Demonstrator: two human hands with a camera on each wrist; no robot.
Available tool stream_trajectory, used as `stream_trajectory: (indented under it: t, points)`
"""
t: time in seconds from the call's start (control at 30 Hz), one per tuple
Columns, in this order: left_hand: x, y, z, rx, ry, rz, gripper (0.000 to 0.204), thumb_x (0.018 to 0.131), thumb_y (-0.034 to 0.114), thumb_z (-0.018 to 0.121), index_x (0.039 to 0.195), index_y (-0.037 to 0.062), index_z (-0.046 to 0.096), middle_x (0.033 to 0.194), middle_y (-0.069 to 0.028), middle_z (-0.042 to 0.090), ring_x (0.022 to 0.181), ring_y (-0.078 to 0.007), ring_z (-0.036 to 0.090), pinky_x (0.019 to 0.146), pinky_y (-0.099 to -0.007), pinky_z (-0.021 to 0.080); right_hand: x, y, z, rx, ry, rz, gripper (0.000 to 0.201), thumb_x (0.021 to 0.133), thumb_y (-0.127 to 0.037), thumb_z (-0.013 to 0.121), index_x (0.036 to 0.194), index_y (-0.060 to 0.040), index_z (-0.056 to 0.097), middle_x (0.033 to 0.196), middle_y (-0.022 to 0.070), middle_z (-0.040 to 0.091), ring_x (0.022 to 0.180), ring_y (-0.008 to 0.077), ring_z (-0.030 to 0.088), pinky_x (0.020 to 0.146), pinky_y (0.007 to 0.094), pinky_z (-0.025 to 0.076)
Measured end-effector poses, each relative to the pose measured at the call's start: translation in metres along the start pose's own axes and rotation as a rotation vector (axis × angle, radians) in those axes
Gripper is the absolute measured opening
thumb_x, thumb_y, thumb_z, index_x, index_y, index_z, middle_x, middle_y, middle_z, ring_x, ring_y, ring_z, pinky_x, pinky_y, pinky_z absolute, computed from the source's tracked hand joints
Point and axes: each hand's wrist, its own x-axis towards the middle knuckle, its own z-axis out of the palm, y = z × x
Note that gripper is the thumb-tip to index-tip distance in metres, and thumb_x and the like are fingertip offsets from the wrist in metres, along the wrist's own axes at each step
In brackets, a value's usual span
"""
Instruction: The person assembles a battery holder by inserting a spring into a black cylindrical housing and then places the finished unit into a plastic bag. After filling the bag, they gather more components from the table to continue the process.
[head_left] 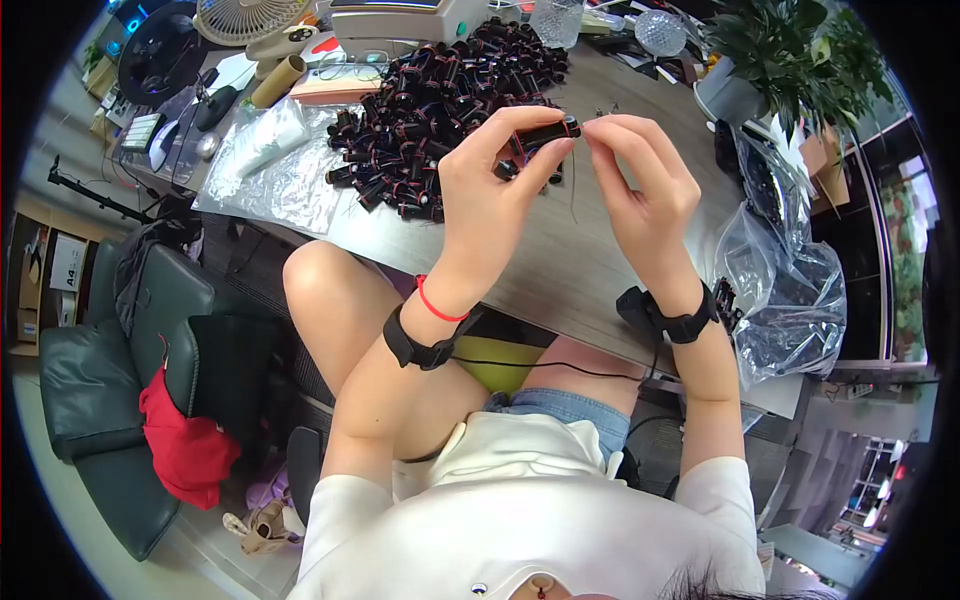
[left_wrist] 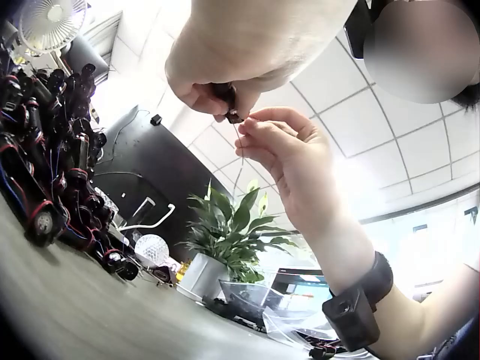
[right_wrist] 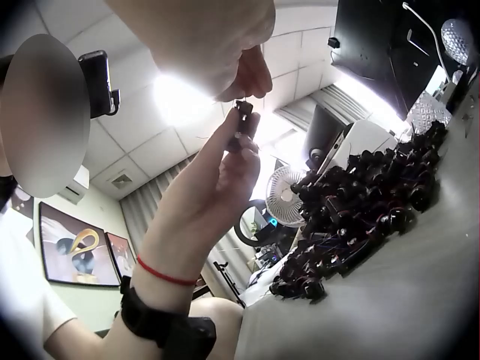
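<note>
Above the table's near side, my left hand (head_left: 488,190) pinches a small black cylindrical part (head_left: 543,134) between thumb and fingers. Its end points toward my right hand (head_left: 648,178), whose thumb and forefinger come together right at that end. A thin wire (left_wrist: 237,154) hangs from the part in the left wrist view, and the right fingertips pinch it there. The right wrist view shows the dark part (right_wrist: 243,120) upright in the left fingers, with the right hand (right_wrist: 255,75) just above. Behind the hands lies a large heap of similar black parts (head_left: 420,110) with red and blue wires.
Clear plastic bags lie at the left (head_left: 270,150) and right (head_left: 790,300) of the table (head_left: 520,260). A potted plant (head_left: 735,90) stands at the back right. Along the back are a fan (head_left: 250,18), a cardboard tube (head_left: 280,82) and a white machine (head_left: 400,22).
</note>
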Motion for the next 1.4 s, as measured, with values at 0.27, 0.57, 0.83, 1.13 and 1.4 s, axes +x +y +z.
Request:
stream_trajectory:
  t: [0.27,0.57,0.83,1.13,1.4]
  points:
    - [0.000,-0.001,-0.002,0.159,0.003,0.097,0.024,0.083,0.000,0.073,0.107,0.0026,0.071,0.095,-0.0019,0.069,0.080,-0.0064,0.060,0.070,-0.0197,0.049,-0.002,-0.002,0.004,-0.083,0.002,-0.005,0.020,0.077,0.007,0.069,0.095,-0.0020,0.068,0.091,0.0098,0.066,0.079,0.0227,0.066,0.070,0.0284,0.053]
    - [0.003,-0.003,-0.004,0.321,0.043,0.282,0.025,0.080,0.000,0.075,0.104,0.0056,0.073,0.094,-0.0066,0.071,0.079,-0.0123,0.064,0.071,-0.0243,0.052,0.000,0.001,0.002,-0.064,-0.084,-0.036,0.021,0.078,0.007,0.068,0.097,-0.0029,0.068,0.092,0.0093,0.066,0.077,0.0222,0.065,0.067,0.0288,0.052]
    - [0.006,-0.004,-0.007,0.413,0.043,0.371,0.027,0.077,0.001,0.076,0.104,0.0065,0.073,0.095,-0.0075,0.071,0.081,-0.0167,0.066,0.073,-0.0267,0.052,0.004,0.002,-0.002,-0.035,-0.156,-0.026,0.020,0.080,0.007,0.067,0.097,-0.0031,0.068,0.091,0.0084,0.066,0.077,0.0220,0.065,0.066,0.0289,0.052]
    - [0.005,-0.005,-0.007,0.481,0.043,0.408,0.027,0.076,0.002,0.077,0.102,0.0069,0.073,0.094,-0.0078,0.072,0.081,-0.0191,0.067,0.073,-0.0278,0.053,0.003,0.004,-0.001,-0.028,-0.174,-0.031,0.020,0.080,0.007,0.067,0.097,-0.0025,0.068,0.091,0.0087,0.065,0.076,0.0224,0.065,0.065,0.0283,0.052]
    - [0.007,-0.004,-0.009,0.451,0.025,0.369,0.026,0.076,0.002,0.077,0.101,0.0061,0.073,0.092,-0.0076,0.071,0.079,-0.0173,0.066,0.072,-0.0266,0.052,0.007,0.005,-0.006,0.056,-0.227,0.032,0.020,0.078,0.009,0.066,0.095,-0.0012,0.067,0.088,0.0092,0.066,0.077,0.0209,0.066,0.068,0.0275,0.053]
